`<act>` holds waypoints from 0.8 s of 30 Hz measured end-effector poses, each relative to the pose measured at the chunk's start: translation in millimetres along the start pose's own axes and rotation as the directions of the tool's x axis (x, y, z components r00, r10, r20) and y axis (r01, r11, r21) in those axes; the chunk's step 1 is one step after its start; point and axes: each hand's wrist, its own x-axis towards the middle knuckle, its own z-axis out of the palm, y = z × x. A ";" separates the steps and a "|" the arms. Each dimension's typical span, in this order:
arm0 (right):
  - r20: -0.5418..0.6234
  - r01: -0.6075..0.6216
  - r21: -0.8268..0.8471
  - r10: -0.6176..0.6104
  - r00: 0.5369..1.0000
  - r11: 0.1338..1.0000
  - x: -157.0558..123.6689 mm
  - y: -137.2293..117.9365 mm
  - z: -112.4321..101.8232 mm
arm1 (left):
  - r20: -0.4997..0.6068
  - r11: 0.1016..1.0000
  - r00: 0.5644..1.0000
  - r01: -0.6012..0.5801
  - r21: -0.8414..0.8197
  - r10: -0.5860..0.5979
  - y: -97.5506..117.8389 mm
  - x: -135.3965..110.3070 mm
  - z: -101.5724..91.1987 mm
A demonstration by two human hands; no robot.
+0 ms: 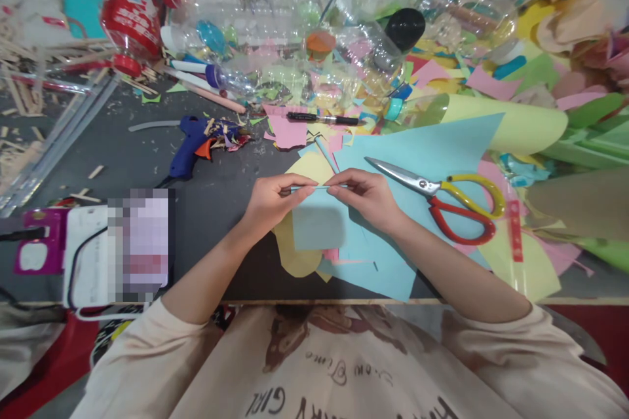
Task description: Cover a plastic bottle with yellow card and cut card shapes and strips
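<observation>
Near the front of the table, my left hand point(276, 198) and my right hand point(366, 196) meet almost fingertip to fingertip. Both pinch the top edge of a small light blue sheet of paper point(319, 228), which looks narrowly rolled or folded there. Just beyond my fingers lies a thin blue paper strip or tube point(326, 154). Under the hands are yellow paper point(292, 255) and a larger blue sheet point(393, 268). To the right of my right hand, scissors point(427, 187) with one yellow and one red handle rest on the blue sheet, blades slightly apart.
A blue hot glue gun point(189, 144) lies at left, above a phone point(147, 242) and a white box-like thing point(86, 255). A black pen point(322, 118) rests on pink scraps. Clear plastic bottles point(246, 0) fill the back; coloured paper point(521, 121) is heaped at right.
</observation>
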 end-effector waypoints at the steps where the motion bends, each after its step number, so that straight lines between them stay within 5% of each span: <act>1: -0.005 -0.005 0.011 0.005 1.000 1.000 0.4 0.3 -0.5 | -0.013 1.000 1.000 0.014 -0.008 -0.014 -0.1 -0.2 -0.4; 24: -0.025 -0.035 0.137 0.039 0.999 0.990 1.2 2.3 -0.9 | -0.088 0.999 0.995 -0.039 0.011 0.040 -0.6 -3.0 3.5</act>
